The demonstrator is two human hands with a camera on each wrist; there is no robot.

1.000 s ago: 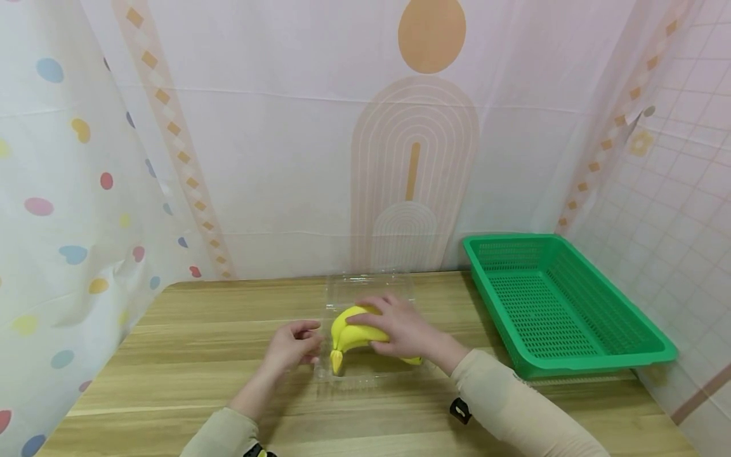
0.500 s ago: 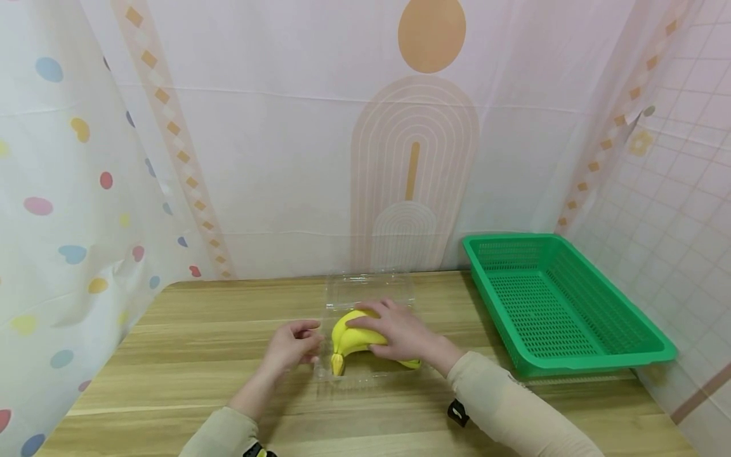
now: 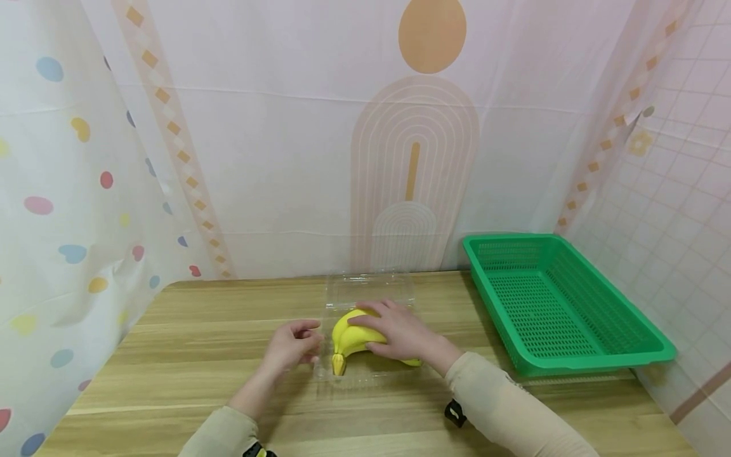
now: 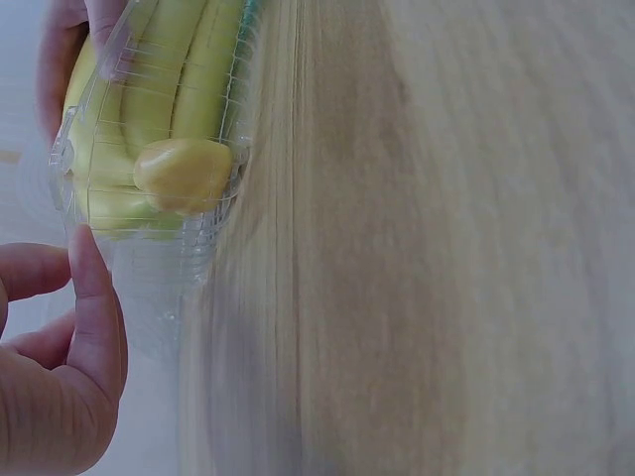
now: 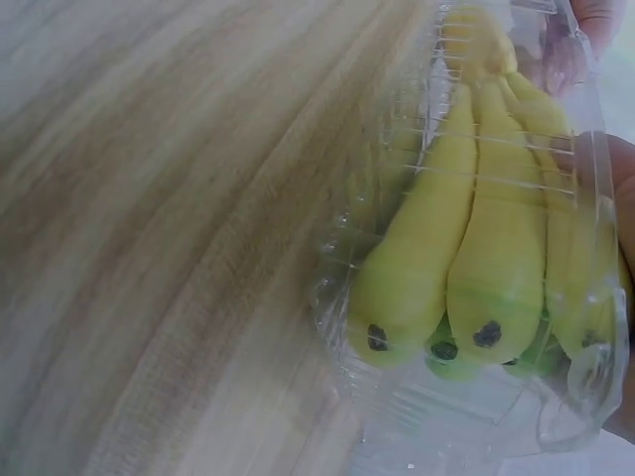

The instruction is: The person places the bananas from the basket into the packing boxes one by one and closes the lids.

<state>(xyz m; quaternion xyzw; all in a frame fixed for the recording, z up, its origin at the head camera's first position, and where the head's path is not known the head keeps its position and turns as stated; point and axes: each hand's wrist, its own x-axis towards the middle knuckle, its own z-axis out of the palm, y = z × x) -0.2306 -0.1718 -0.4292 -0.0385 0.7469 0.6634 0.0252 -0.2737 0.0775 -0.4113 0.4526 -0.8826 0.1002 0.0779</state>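
Right hand (image 3: 402,333): my fingers curl over the bunch of bananas (image 3: 349,340), gripping it from above. Bananas in the clear box (image 3: 365,380), lower middle of the head frame, stem toward lower left. Lid (image 3: 370,291) folded back, upward in frame. Left hand (image 3: 291,346): fingers bent at the box's left edge; cannot tell whether I pinch it. Green basket (image 3: 596,365), right of frame, well apart.

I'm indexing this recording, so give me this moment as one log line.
left hand: at left edge of clear container | right hand: gripping yellow bananas | bananas: inside container | lid: open | green basket: at right
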